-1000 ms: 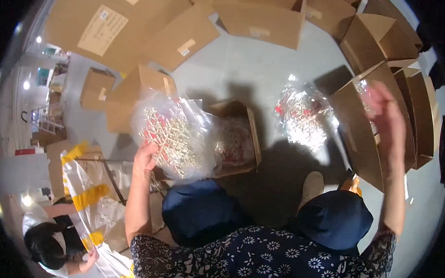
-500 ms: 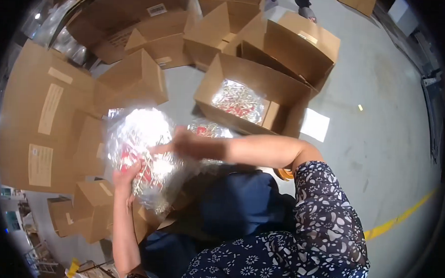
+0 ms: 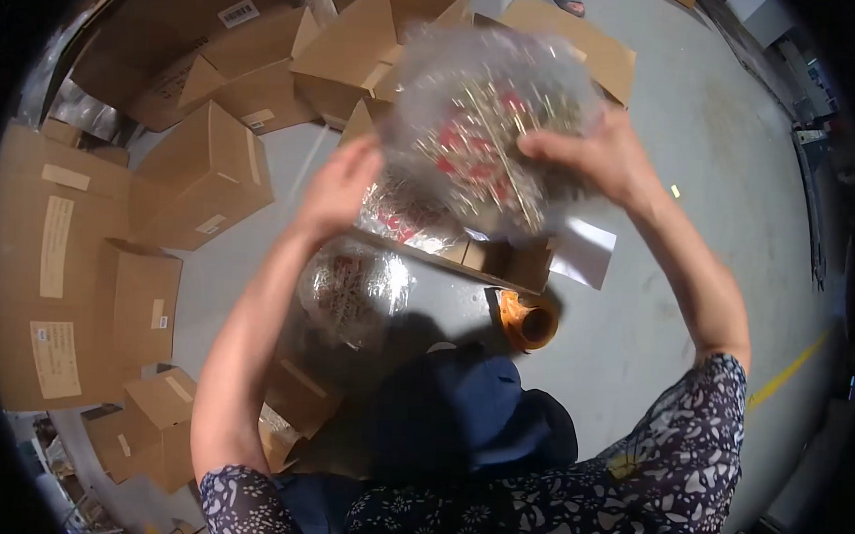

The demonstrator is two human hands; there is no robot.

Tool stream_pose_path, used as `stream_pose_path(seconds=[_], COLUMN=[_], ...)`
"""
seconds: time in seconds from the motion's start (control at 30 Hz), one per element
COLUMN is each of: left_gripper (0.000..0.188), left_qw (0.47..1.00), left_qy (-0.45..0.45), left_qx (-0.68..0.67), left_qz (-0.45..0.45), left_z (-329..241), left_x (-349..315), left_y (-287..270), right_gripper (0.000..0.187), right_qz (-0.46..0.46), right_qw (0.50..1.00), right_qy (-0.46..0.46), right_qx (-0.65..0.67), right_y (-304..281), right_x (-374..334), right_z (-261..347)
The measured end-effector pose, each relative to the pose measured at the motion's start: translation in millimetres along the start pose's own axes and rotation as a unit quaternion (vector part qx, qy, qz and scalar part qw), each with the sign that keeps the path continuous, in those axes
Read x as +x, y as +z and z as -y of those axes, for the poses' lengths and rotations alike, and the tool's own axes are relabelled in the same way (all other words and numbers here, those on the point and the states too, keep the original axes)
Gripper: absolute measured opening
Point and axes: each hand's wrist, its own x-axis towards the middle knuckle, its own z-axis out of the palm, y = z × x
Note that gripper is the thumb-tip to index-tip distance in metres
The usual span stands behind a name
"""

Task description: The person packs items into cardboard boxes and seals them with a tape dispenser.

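A clear plastic bag of thin, shiny gold-coloured pieces with red print (image 3: 493, 142) hangs over an open cardboard box (image 3: 428, 256). My right hand (image 3: 605, 160) grips its right side, thumb across the front. By the bag's left edge is my left hand (image 3: 341, 184), fingers stretched upward and slightly blurred; whether they touch the plastic is hard to tell. Inside the box lies a similar bag (image 3: 401, 214), partly covered by the raised one. Another such bag (image 3: 351, 293) rests on the floor below my left forearm.
An orange tape dispenser (image 3: 529, 322) stands on the floor near my knees. White paper (image 3: 586, 254) lies beside the box's right end. Several open cartons (image 3: 200, 174) line the left and far side, with a large labelled carton (image 3: 56, 263) at far left. A shoe (image 3: 567, 1) shows at the top.
The bag has moved from the left, over the floor, up and right to above the box. My right arm no longer crosses my body. My left hand has moved up and right.
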Motion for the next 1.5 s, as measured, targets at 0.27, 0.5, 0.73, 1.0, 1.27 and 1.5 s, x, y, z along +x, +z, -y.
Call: stream_pose_path(seconds=[0.27,0.5,0.73,1.0,1.27,1.5], left_gripper=[0.029,0.073,0.104,0.109,0.097,0.068], left_qw=[0.941,0.787,0.787,0.782,0.809,0.849], left_qy=[-0.036,-0.083,-0.129,-0.126,-0.100,-0.104], left_qx=[0.095,0.460,0.390,0.379,0.377,0.339], left_qz=[0.322,0.402,0.461,0.478,0.440,0.391], left_z=[90.3,111.4,100.3,85.8,107.5,93.4], left_x=[50.5,70.2,66.2,65.4,58.7,67.7], left_y=[88.2,126.3,104.3,93.2,86.9,80.5], right_gripper=[0.038,0.032,0.048,0.026,0.033,0.032], right_qz=[0.020,0.081,0.257,0.343,0.269,0.297], right_qw=[0.964,0.866,0.904,0.607,0.698,0.686], right_qy=[0.247,0.488,0.229,0.485,0.606,0.596], right_qx=[0.092,-0.075,0.252,0.528,0.271,0.296], right_y=[45.9,55.0,35.3,62.3,65.3,62.3], right_x=[-18.9,20.5,6.4,20.7,46.8,44.4], right_z=[-102.9,-113.1,-232.4,-309.4,-243.8,-257.7])
